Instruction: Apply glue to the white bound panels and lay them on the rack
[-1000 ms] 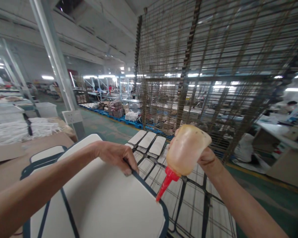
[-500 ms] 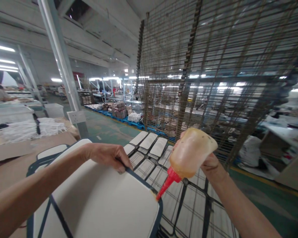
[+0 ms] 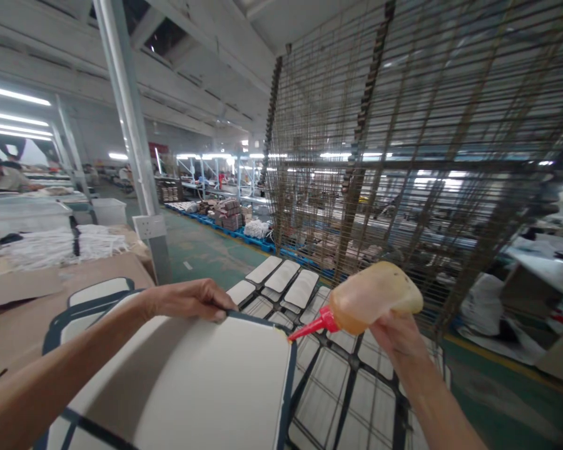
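A large white panel with a dark blue edge band lies low in front of me. My left hand pinches its upper edge, fingertips on the white face and the band. In my right hand is a translucent bottle of yellowish liquid, tilted nearly level with its red nozzle pointing left. The nozzle tip is at the panel's upper right corner, where a little yellowish stuff shows along the edge. My right fingers are partly hidden behind the bottle.
Smaller white panels lie on a dark wire rack beyond the large panel. A tall wire-grid rack leans at the right. A metal post stands left, near a brown table with white strips. A person sits far left.
The bottle has tipped from steeply downward to nearly level, its nozzle tip shifting up and left along the corner. My left hand and the panel appear slightly further left, and the view has shifted.
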Demonstrator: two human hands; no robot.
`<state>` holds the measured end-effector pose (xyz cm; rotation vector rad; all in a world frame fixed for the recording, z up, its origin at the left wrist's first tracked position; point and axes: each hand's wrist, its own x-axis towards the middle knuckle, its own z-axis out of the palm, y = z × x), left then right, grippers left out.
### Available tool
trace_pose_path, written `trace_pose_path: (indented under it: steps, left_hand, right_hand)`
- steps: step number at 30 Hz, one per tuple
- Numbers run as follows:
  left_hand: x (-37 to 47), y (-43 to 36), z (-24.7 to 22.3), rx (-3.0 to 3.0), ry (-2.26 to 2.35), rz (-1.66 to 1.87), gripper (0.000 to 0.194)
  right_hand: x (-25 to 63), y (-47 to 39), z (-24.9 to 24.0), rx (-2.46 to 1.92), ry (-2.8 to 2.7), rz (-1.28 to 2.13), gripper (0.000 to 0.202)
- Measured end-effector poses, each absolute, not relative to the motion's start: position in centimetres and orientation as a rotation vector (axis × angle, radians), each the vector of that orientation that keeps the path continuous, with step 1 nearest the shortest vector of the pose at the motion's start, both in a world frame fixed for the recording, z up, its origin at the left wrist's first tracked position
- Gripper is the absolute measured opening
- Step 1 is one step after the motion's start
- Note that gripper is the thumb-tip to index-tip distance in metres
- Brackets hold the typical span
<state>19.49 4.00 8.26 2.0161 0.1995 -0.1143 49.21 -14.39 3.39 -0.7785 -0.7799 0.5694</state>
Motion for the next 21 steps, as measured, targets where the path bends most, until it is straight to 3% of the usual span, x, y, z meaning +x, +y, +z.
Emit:
trace_pose_path:
  steps: [6, 12, 21]
  left_hand:
    - [19.3, 5.3, 6.6, 1.933, 0.216, -0.067, 0.040]
    - [19.3, 6.4, 5.4, 1.832, 0.254, -0.026, 0.041]
    - [19.4, 7.7, 4.3, 1.768, 0.327, 0.018, 0.039]
  right_hand:
    - [49.9, -13.5, 1.4, -0.749, -0.810, 0.527, 0.075]
    - [49.4, -12.9, 1.3, -0.759, -0.762, 0.502, 0.082]
    - [49.3, -13.0, 0.4, -0.782, -0.764, 0.541, 0.076]
